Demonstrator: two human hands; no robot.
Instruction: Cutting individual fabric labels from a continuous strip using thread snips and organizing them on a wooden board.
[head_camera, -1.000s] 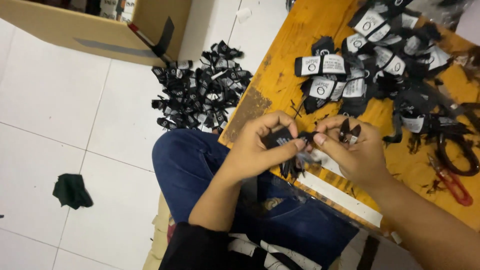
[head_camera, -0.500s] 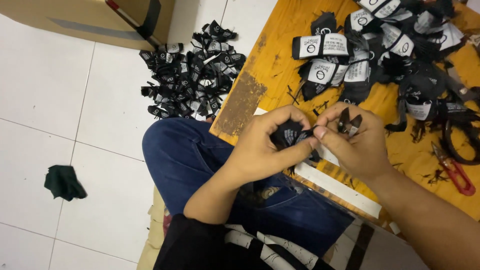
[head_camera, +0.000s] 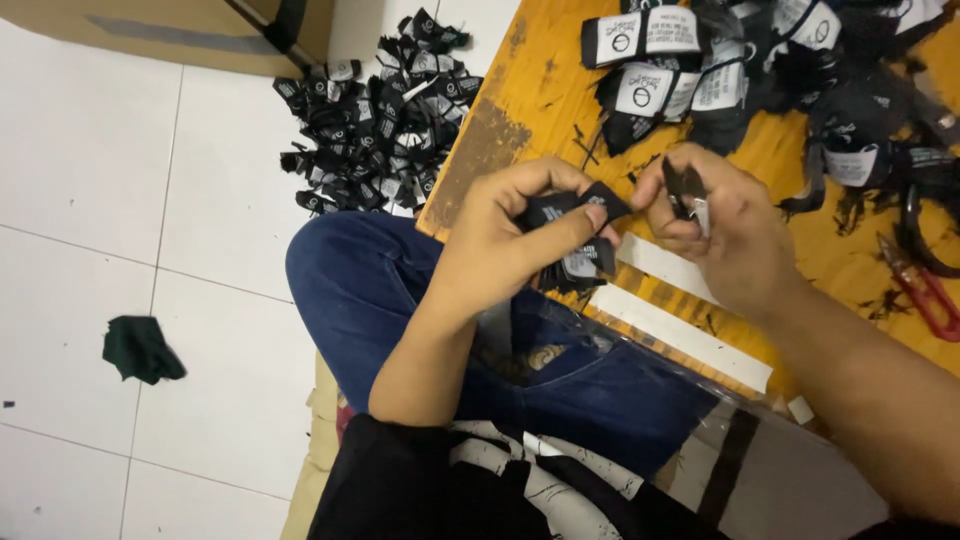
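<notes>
Our left hand (head_camera: 505, 240) pinching a black fabric label (head_camera: 575, 212), our right hand (head_camera: 725, 235) clamped round small snips (head_camera: 686, 190), over our wooden desk (head_camera: 540, 90), red scissors (head_camera: 922, 288) near

Red snips (head_camera: 925, 290), cut off rightward.
</notes>
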